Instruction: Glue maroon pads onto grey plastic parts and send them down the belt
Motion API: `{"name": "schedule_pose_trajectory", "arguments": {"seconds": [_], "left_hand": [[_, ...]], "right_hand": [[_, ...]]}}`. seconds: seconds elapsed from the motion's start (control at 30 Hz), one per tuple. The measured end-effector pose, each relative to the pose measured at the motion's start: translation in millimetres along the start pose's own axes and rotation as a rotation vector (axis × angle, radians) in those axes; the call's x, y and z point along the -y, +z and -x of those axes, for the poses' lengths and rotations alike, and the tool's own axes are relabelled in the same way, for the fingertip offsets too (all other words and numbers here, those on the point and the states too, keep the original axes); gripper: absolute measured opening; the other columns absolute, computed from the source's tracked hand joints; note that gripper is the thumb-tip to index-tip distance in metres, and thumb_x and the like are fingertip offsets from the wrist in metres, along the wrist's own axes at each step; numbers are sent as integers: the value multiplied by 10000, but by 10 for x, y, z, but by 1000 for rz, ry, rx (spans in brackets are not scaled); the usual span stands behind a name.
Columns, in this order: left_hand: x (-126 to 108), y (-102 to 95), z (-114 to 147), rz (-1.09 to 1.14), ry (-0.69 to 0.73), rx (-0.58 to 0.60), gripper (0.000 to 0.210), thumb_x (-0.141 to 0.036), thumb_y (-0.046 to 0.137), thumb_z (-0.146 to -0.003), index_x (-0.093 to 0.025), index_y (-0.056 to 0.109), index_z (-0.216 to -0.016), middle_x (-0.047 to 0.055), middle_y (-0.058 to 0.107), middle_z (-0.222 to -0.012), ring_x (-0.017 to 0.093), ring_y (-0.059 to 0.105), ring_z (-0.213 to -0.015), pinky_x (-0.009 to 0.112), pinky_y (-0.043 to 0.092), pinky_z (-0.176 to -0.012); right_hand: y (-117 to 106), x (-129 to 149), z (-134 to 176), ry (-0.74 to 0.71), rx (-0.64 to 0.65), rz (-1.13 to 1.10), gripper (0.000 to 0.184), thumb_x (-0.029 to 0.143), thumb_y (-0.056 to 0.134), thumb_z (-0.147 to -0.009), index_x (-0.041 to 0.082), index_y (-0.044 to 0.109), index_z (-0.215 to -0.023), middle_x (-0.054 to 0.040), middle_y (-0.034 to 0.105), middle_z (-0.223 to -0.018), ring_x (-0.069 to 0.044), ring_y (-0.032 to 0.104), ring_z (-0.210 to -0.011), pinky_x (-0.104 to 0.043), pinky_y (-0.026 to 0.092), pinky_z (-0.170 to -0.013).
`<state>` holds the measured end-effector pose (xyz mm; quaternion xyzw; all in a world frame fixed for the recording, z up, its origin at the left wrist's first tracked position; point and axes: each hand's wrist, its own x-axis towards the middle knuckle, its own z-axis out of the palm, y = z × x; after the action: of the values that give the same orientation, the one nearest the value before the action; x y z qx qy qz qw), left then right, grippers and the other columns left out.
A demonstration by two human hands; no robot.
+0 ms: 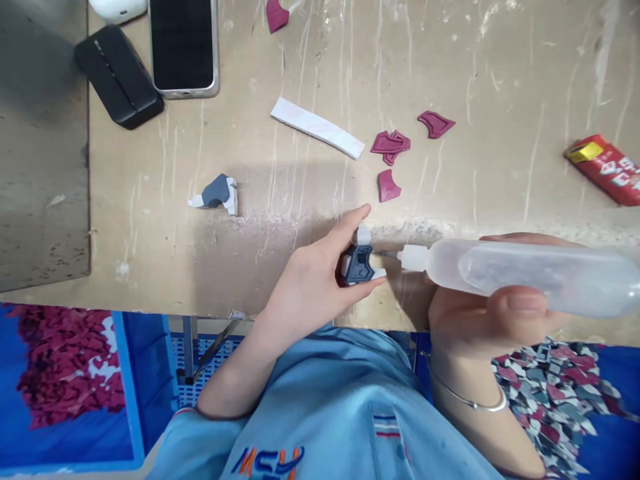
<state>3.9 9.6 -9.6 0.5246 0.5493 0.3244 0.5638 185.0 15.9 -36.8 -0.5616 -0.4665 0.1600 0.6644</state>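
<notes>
Between the thumb and fingers of my left hand (307, 280) is a small dark grey and white plastic part (359, 263), its recessed face turned up. My right hand (515, 310) is wrapped round a translucent squeeze bottle (530, 270) lying level. The bottle's thin needle tip points left at the grey part; I cannot tell whether it touches. Just beyond my left fingers lie a small maroon piece (389, 186), a stack of maroon pieces (390, 145) and another maroon piece (436, 125). A similar grey and white part (217, 194) rests on the table to the left.
A white strip (317, 128) lies mid-table. Phone (183, 43), black case (119, 77) and a white object (119, 8) sit back left, a red packet (607, 168) right. One maroon piece (277, 15) is far back. Below stand blue bins with maroon pieces (73, 363) and mixed parts (555, 400).
</notes>
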Motion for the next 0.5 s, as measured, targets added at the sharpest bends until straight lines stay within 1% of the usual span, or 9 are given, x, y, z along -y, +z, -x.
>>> {"name": "schedule_pose_trajectory", "arguments": {"seconds": [0.07, 0.13, 0.2, 0.3, 0.37, 0.47, 0.5], "left_hand": [[-1, -2, 3, -13, 2, 2, 813, -237, 875, -854, -361, 587, -1603, -20, 818, -1294, 184, 795, -970, 316, 632, -981], [-2, -5, 8, -19, 2, -1, 818, -239, 878, -856, -352, 583, -1610, -17, 827, -1239, 186, 796, -967, 318, 632, -981], [-4, -5, 14, -16, 4, -5, 817, -235, 879, -858, -344, 583, -1612, -11, 823, -1244, 193, 798, -1001, 326, 628, -1008], [-5, -2, 20, -6, 5, -4, 801, -231, 879, -857, -349, 598, -1597, -16, 811, -1301, 204, 797, -1065, 342, 620, -1054], [-5, 2, 21, 2, 4, -2, 806, -229, 879, -855, -349, 595, -1600, -19, 807, -1321, 204, 797, -1067, 341, 616, -1062], [-7, 4, 18, 8, 4, -2, 821, -220, 873, -857, -341, 580, -1614, -16, 805, -1331, 198, 798, -1050, 327, 613, -1058], [-10, 3, 15, 7, 6, 0, 819, -216, 869, -856, -335, 581, -1614, -15, 803, -1337, 197, 796, -1057, 324, 610, -1063]], "right_hand": [[-8, 2, 1, -13, -2, 10, 497, 696, 794, -843, 223, 660, -914, -17, 616, -880, -218, 614, -775, -348, 465, -696], [-47, 17, 26, -4, 29, 43, 500, 698, 784, -861, 217, 662, -923, -17, 620, -895, -217, 620, -766, -368, 484, -724], [-118, 34, 75, 23, 71, 98, 505, 713, 763, -884, 218, 681, -952, -27, 641, -927, -235, 637, -798, -419, 526, -796], [-259, 33, 161, 58, 117, 161, 556, 746, 784, -841, 220, 712, -1003, -59, 680, -995, -306, 663, -924, -532, 568, -921], [-344, 22, 205, 140, 192, 159, 594, 724, 813, -815, 204, 711, -1083, -91, 686, -1071, -370, 673, -1053, -565, 601, -912], [-418, 23, 240, 339, 369, 121, 644, 681, 807, -849, 187, 677, -1241, -135, 678, -1210, -437, 657, -1223, -550, 649, -847], [-430, 30, 243, 377, 411, 107, 663, 681, 801, -860, 186, 665, -1278, -143, 674, -1245, -446, 651, -1251, -547, 657, -841]]}}
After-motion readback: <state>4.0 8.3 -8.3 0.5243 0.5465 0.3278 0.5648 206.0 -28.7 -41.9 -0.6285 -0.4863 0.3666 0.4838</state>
